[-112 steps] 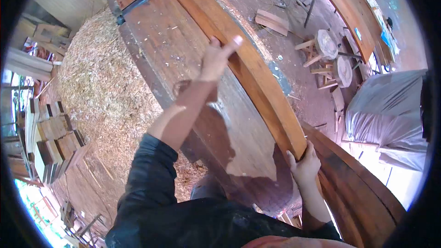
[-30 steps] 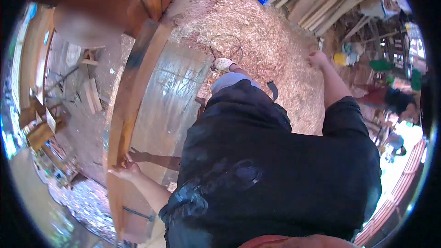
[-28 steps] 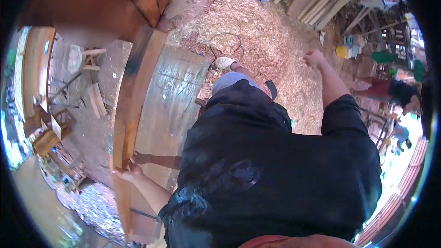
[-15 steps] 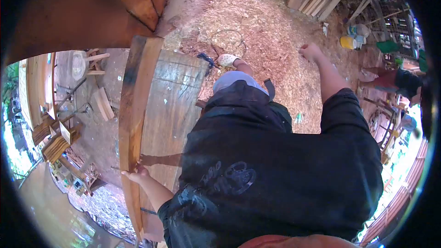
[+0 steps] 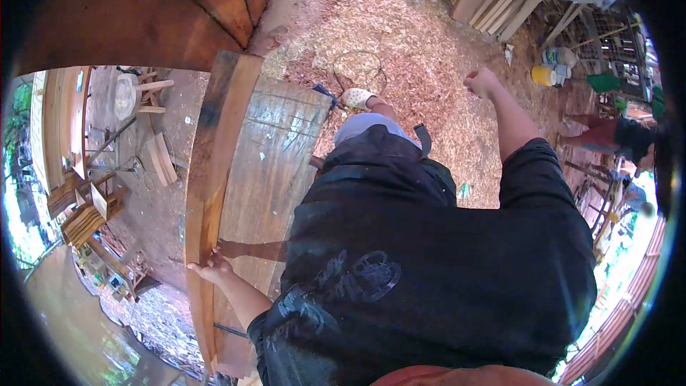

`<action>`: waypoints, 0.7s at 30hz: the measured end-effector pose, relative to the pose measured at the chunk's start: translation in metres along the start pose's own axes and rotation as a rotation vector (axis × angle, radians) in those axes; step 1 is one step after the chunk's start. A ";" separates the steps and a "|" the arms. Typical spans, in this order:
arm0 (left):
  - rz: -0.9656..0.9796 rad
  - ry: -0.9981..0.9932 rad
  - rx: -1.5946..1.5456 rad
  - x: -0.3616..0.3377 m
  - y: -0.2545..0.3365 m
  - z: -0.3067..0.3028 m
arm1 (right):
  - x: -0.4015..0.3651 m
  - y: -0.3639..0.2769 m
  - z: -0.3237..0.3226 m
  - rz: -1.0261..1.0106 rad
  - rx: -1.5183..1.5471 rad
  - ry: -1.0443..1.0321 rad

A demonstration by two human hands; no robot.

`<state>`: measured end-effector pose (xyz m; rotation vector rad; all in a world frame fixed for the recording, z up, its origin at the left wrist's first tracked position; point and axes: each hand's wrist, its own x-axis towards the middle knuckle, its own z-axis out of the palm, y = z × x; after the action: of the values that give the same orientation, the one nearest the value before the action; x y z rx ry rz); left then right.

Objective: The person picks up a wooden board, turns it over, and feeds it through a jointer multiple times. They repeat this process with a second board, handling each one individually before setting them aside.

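A long, squared wooden beam (image 5: 223, 136) runs along the left side of a wide wooden board (image 5: 275, 129). Around the beam's near part, my left hand (image 5: 214, 269) is closed, its thumb over the outer edge and its fingers bent on the top. Away from the wood, my right hand (image 5: 486, 84) is held up over the shavings with its fingers curled in. Anything inside that hand is too small or hidden to make out. A dark shadow crosses the board beside my left hand.
Wood shavings (image 5: 421, 50) cover the ground. Stacked planks (image 5: 493, 0) lie at the top right, near a yellow container (image 5: 543, 75). Another person's leg (image 5: 597, 132) shows at the right. A large brown wooden panel (image 5: 136, 21) fills the top left. A stool (image 5: 150, 93) stands beyond the beam.
The view has tilted slightly, so the beam's far end and the ground appear a little to the right. Both hands keep nearly the same pose.
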<state>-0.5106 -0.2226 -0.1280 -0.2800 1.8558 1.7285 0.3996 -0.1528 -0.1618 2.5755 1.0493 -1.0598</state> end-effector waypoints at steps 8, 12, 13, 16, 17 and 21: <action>0.014 -0.040 0.015 0.009 -0.002 -0.007 | -0.005 -0.027 -0.001 -0.071 -0.069 0.044; -0.004 0.005 0.015 0.000 0.001 -0.001 | -0.003 -0.038 -0.001 -0.062 -0.062 0.014; -0.009 0.030 0.015 -0.005 0.002 0.003 | -0.001 -0.039 -0.001 -0.084 -0.065 0.025; 0.008 0.043 0.014 -0.001 0.000 0.001 | 0.002 -0.042 -0.003 -0.132 -0.082 0.045; 0.013 0.013 0.018 0.001 -0.001 0.000 | 0.003 -0.044 -0.005 -0.139 -0.094 0.044; 0.014 0.000 0.027 0.001 -0.001 -0.001 | -0.002 -0.057 -0.011 -0.116 -0.103 0.040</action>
<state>-0.5108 -0.2239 -0.1294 -0.2570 1.8834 1.7112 0.3669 -0.1073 -0.1464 2.4908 1.2423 -0.9560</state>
